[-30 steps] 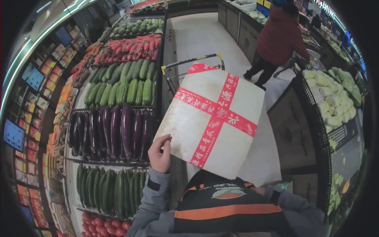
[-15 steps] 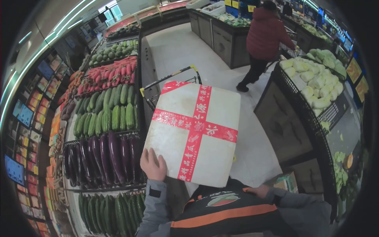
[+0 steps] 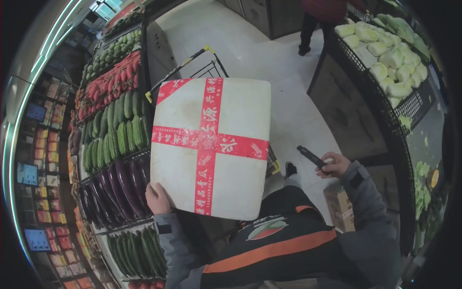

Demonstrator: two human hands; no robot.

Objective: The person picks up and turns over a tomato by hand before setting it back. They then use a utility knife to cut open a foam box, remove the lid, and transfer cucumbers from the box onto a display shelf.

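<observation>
A white foam box [image 3: 240,111] with red printed tape crossed over its lid sits on a shopping cart [image 3: 207,49] in front of me. My left hand [image 3: 158,198] grips the box's near left corner, thumb along the lid's edge and fingers down the side. Out to the right of the box, my right hand [image 3: 334,166] is closed around a slim black utility knife [image 3: 310,156], which points up and left over the floor. No blade shows on the knife.
Left of the cart, a display holds eggplants [image 3: 117,188], cucumbers [image 3: 137,253], green gourds [image 3: 118,139] and red radishes [image 3: 122,77]. Cabbages [image 3: 397,62] lie on the right stand. A cardboard box [image 3: 340,207] stands low by it. Farther ahead is a person [image 3: 320,19].
My right hand has come up from beside my apron and now shows the black utility knife. The view has shifted, with the box farther left. The person ahead is partly out of view.
</observation>
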